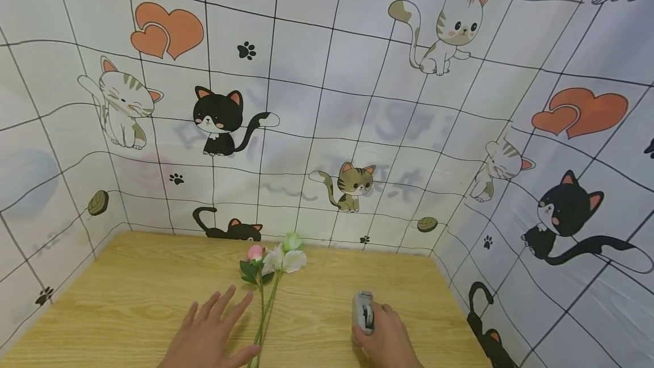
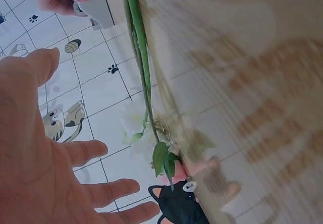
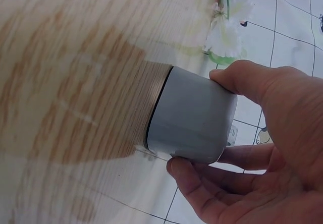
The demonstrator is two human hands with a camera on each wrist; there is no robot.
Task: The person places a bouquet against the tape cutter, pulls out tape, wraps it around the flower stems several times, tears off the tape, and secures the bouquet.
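My right hand (image 1: 385,337) grips a grey tape dispenser (image 1: 363,299) on the right part of the wooden table. In the right wrist view the thumb lies on one side of the dispenser (image 3: 194,118) and the fingers on the other, its flat base at the tabletop. My left hand (image 1: 209,334) is spread with nothing in it, just left of the flower stems (image 1: 264,317). Two flowers lie with stems crossing: a pink rosebud (image 1: 255,253) with dark green leaves and a white flower (image 1: 283,260). Whether the left thumb touches the stems I cannot tell.
The light wooden table (image 1: 143,283) reflects the hands on its glossy top. Behind it and at both sides hangs a white gridded sheet (image 1: 306,107) printed with cats, hearts and paw marks. The flower heads point toward the table's back edge.
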